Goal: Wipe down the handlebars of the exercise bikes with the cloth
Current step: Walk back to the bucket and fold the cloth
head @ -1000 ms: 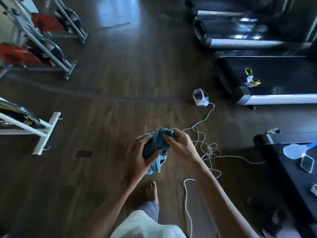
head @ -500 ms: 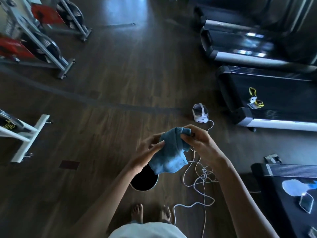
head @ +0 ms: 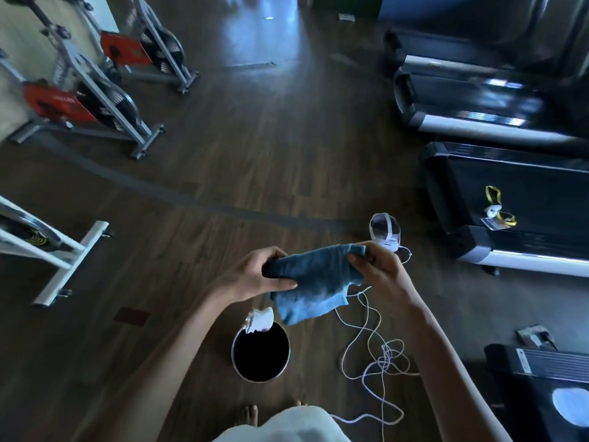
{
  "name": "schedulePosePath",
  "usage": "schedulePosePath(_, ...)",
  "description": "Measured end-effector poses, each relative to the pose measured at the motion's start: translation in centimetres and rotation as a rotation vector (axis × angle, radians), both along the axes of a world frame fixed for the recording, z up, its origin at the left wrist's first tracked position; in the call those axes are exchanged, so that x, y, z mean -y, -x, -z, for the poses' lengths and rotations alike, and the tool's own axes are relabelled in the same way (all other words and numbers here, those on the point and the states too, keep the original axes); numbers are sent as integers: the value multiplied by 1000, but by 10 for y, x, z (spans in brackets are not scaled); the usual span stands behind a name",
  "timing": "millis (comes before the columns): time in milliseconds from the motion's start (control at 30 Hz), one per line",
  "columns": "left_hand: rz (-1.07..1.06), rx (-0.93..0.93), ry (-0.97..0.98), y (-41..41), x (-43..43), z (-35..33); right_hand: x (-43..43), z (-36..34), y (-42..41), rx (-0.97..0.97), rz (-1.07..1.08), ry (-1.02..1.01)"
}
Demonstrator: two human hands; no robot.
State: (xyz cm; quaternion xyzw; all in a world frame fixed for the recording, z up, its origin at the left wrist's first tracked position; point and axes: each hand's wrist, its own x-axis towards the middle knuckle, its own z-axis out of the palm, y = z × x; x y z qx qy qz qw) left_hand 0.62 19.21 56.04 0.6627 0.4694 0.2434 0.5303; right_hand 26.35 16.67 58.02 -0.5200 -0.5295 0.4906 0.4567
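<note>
A blue cloth (head: 314, 283) is stretched between both hands at waist height, its lower corner hanging down. My left hand (head: 255, 275) grips the cloth's left end; my right hand (head: 379, 266) pinches its right end. Two exercise bikes with red panels (head: 95, 103) stand at the far left, and a white-framed bike (head: 47, 247) sits at the left edge. No handlebars are in view.
A round metal bucket (head: 260, 354) with a white item on its rim stands on the wooden floor below the cloth. A tangled white cable (head: 382, 355) runs to a white device (head: 384, 231). Treadmills (head: 510, 199) line the right side. My bare feet show at the bottom.
My hands have pulled apart and spread the cloth wider between them. The view has tilted up, so the bucket and bikes show more fully.
</note>
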Motion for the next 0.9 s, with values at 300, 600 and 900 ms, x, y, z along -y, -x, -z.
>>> schedulePosePath(300, -192, 483, 138, -6, -4, -1, -15, 3, -7, -119, -37, -16)
schedulePosePath(600, -602, 404, 111, -12, -12, -6, -26, 8, 5, -100, 51, 3)
schedulePosePath(900, -604, 519, 511, -5, 13, 15, -20, 44, 34, -114, 100, 221)
